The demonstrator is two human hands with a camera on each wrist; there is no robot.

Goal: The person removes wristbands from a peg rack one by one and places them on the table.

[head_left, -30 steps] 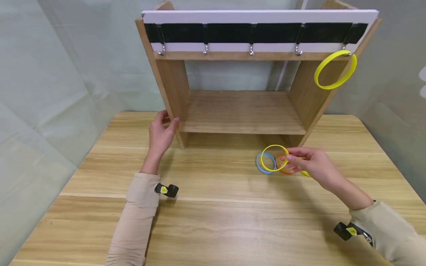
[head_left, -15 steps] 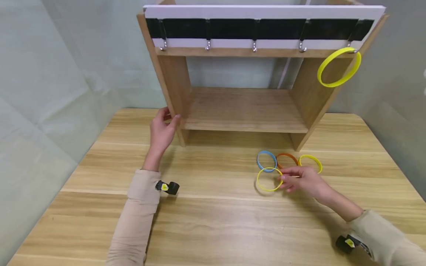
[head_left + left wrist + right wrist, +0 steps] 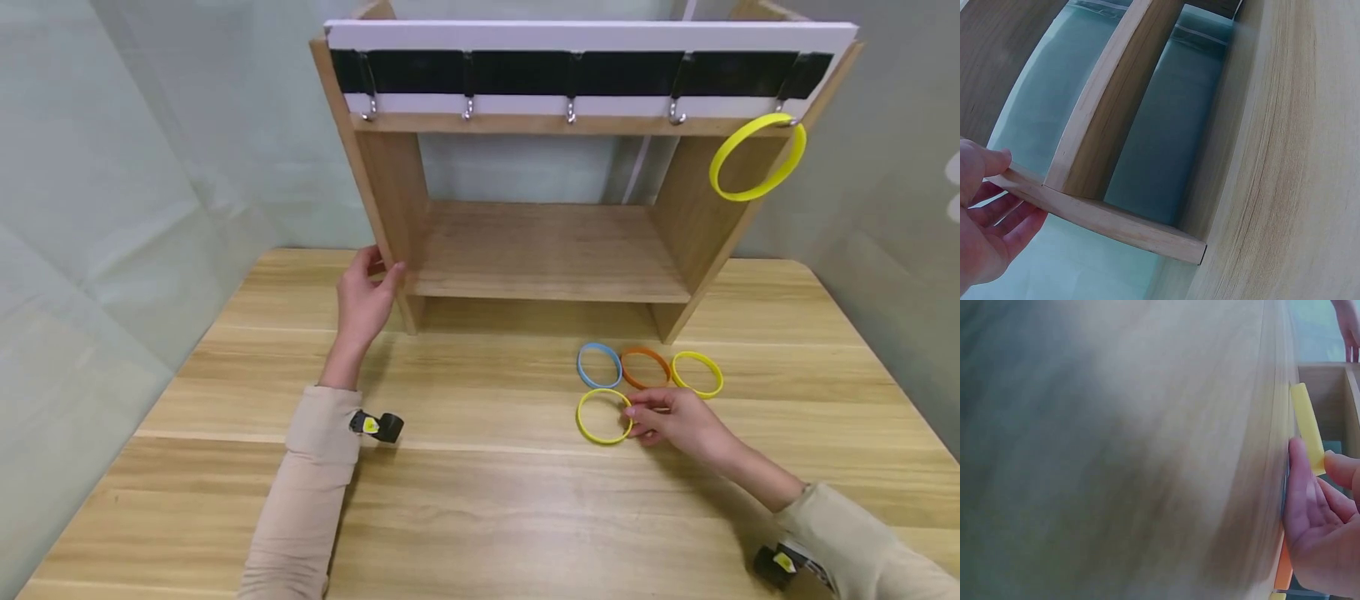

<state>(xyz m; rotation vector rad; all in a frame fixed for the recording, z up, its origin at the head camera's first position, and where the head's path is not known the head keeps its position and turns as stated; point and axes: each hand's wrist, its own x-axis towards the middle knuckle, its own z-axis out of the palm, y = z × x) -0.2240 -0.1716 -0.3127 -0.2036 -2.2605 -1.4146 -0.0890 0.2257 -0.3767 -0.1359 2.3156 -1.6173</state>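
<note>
The right hand (image 3: 671, 417) pinches a yellow ring (image 3: 603, 416) lying flat on the surface (image 3: 480, 500) toward its right edge, just in front of blue (image 3: 598, 365), orange (image 3: 645, 367) and yellow (image 3: 697, 373) rings, while the left hand (image 3: 363, 300) grips the wooden rack's (image 3: 547, 250) left upright.

Beige long sleeves (image 3: 311, 475), small black wrist cameras (image 3: 378, 427)

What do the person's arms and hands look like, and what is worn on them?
Both arms wear long, loose beige fabric sleeves down to the wrists. The left hand and right hand are bare, with no gloves. At each wrist sits a small black camera with a yellow mark.
</note>
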